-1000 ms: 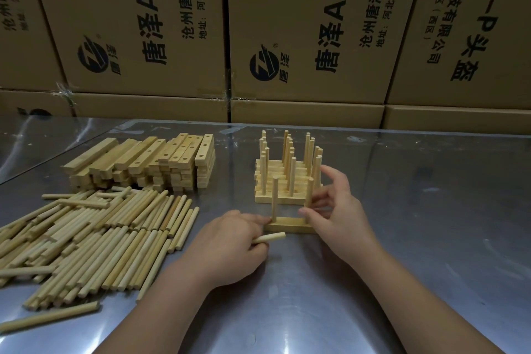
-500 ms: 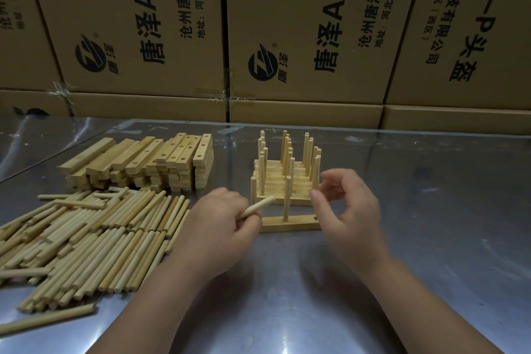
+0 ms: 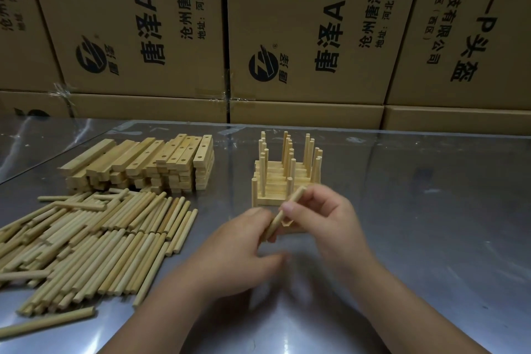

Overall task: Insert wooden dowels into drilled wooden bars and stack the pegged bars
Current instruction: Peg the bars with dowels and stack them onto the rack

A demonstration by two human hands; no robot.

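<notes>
Pinching tilted dowel point(image 3: 284, 211) in right hand point(image 3: 324, 218), gripping its lower end in left hand point(image 3: 238, 244), mid-surface point(image 3: 402, 238), just in front of pegged stack point(image 3: 283, 181). Best to square it over the hole in the bar point(image 3: 288, 223), mostly hidden, then press straight down.

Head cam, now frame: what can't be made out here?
All in the head view:
Dowel: lower end hidden behind the fingers; the right hand pinches it.
Left hand: motion-blurred, grip on the dowel unclear.
Front bar: right end covered by the right hand, free hole unseen.
Stack: layers too small to count.
Pile: cut off by the left edge.
</notes>
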